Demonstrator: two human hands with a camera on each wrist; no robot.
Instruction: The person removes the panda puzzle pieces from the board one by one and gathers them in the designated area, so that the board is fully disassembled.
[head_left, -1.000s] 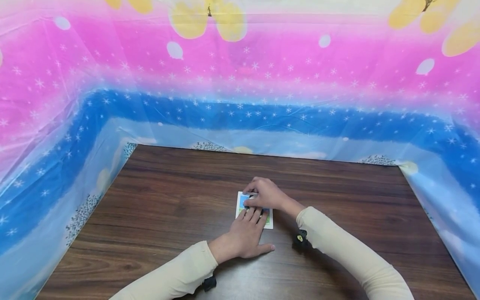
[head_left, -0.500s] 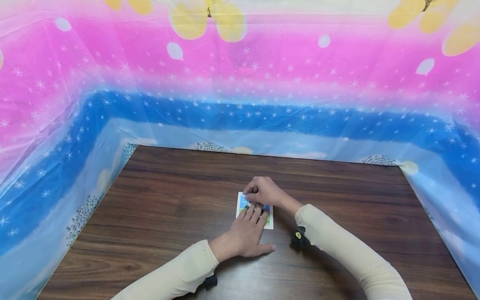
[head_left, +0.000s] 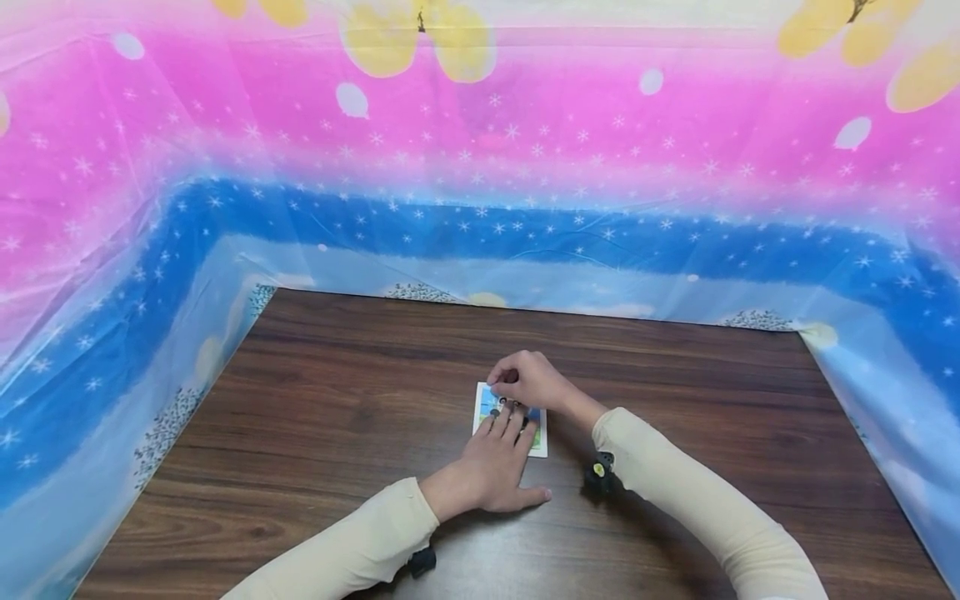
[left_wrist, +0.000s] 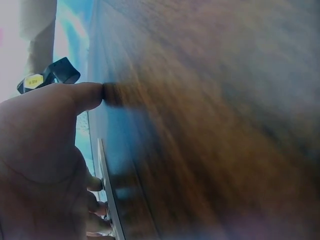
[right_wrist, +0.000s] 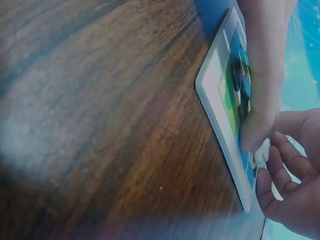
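Note:
A small puzzle board (head_left: 477,417) with a white border and a blue and green picture lies on the table. My left hand (head_left: 495,471) rests on its near part, fingers straight and spread, thumb out to the side over the wood. In the right wrist view, left-hand fingers (right_wrist: 260,120) press on the picture beside dark shapes. At the board's far edge is my right hand (head_left: 531,382), thumb and index finger curled together. They pinch a small pale puzzle piece (right_wrist: 261,152), mostly hidden by fingers. Both hands cover much of the picture.
The dark wood-grain table (head_left: 337,400) extends around the board on all sides. A pink and blue patterned cloth (head_left: 480,225) stands along its back and sides. Black wrist cameras (head_left: 600,473) sit under the cream sleeves (head_left: 690,492).
The right thumb and index finger have drawn up slightly toward the board's far edge, uncovering more of the picture's dark shapes. The left hand stays in place on the board.

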